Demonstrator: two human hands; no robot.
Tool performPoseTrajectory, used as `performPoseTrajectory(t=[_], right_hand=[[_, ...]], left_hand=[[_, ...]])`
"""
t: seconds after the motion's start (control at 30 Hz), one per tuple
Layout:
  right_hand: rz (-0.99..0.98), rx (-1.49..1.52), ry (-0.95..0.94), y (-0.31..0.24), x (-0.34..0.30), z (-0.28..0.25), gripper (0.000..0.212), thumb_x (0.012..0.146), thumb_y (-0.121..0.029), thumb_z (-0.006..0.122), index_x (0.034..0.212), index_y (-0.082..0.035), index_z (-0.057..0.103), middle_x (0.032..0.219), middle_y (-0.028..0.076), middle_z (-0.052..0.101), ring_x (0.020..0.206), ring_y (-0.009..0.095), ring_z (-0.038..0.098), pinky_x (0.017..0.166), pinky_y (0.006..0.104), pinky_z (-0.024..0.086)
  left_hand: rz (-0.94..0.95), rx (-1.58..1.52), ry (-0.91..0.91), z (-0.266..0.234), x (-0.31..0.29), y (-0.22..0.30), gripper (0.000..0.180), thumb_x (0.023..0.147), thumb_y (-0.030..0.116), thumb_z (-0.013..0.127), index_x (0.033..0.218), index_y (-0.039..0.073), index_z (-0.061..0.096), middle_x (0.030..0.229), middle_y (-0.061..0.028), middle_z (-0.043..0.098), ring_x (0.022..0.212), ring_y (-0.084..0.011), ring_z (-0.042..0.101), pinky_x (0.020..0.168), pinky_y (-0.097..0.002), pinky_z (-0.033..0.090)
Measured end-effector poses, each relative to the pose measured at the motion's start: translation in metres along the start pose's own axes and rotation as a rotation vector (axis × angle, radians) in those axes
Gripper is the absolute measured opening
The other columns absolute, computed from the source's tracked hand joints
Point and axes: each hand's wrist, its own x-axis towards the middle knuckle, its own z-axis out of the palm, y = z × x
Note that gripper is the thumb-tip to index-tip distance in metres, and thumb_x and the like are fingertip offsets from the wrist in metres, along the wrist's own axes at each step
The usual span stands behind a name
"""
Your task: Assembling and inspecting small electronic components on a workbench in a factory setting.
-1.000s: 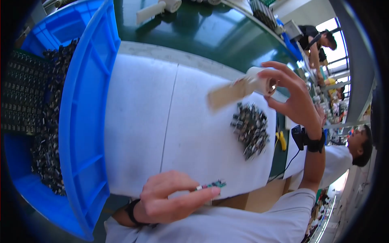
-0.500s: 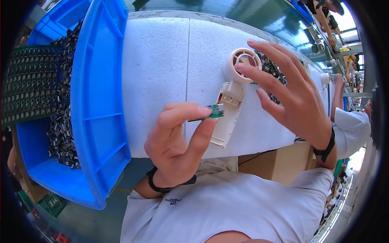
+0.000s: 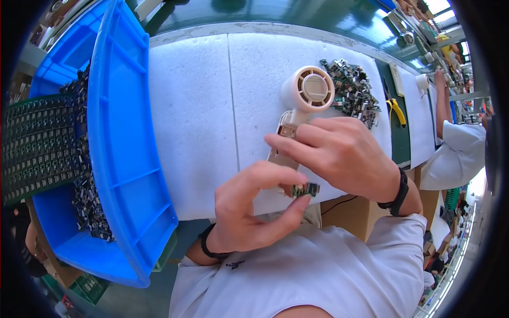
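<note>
My left hand (image 3: 252, 204) pinches a small green circuit board (image 3: 307, 189) between thumb and fingertip, held near the table's front edge. A cream handheld fan (image 3: 287, 96) lies on the white foam sheet, its round head away from me and its handle opened up toward me. My right hand (image 3: 347, 153) is closed over the fan's handle just below the head, fingertips at the handle's open shell. It hides much of the handle, and whether it also grips a wire there cannot be seen.
Beyond the right hand lies a pile of small circuit boards (image 3: 352, 90). Yellow-handled pliers (image 3: 396, 112) rest farther right. A large blue bin (image 3: 124, 132) at the left holds many loose boards and green panels (image 3: 40, 148). A co-worker's sleeve (image 3: 456, 153) shows at the right.
My right hand has come down from the fan's head to its handle and closed there. The left hand, still pinching the circuit board, has moved right and nearer to me.
</note>
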Motion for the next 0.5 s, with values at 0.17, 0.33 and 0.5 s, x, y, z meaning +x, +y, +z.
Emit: performPoseTrajectory(t=[0.17, 0.33, 0.5], right_hand=[[-0.066, 0.111, 0.090, 0.006, -0.012, 0.003, 0.047, 0.071, -0.012, 0.068, 0.118, -0.011, 0.068, 0.074, -0.001, 0.057, 0.060, 0.016, 0.055, 0.053, 0.0303, 0.047], [0.009, 0.274, 0.159, 0.001, -0.019, 0.006, 0.041, 0.071, -0.008, 0.072, 0.113, -0.010, 0.070, 0.072, 0.000, 0.060, 0.057, 0.017, 0.057, 0.051, 0.0307, 0.046], [0.104, 0.494, 0.243, -0.016, -0.023, 0.012, 0.036, 0.073, -0.005, 0.076, 0.109, -0.009, 0.071, 0.071, 0.002, 0.064, 0.055, 0.017, 0.058, 0.049, 0.0301, 0.045]], left_hand=[[0.018, 0.006, -0.152, -0.001, 0.003, 0.004, 0.028, 0.066, -0.009, 0.070, 0.092, -0.001, 0.066, 0.080, -0.0098, 0.067, 0.070, -0.0189, 0.064, 0.064, -0.0281, 0.049], [-0.029, 0.000, -0.320, 0.000, 0.004, 0.007, 0.028, 0.064, -0.006, 0.068, 0.091, 0.002, 0.071, 0.076, -0.0077, 0.066, 0.064, -0.0184, 0.063, 0.056, -0.0294, 0.050], [-0.039, -0.219, -0.362, -0.004, 0.000, 0.006, 0.032, 0.064, -0.006, 0.067, 0.095, 0.002, 0.074, 0.080, -0.0091, 0.066, 0.064, -0.0175, 0.063, 0.058, -0.0294, 0.051]])
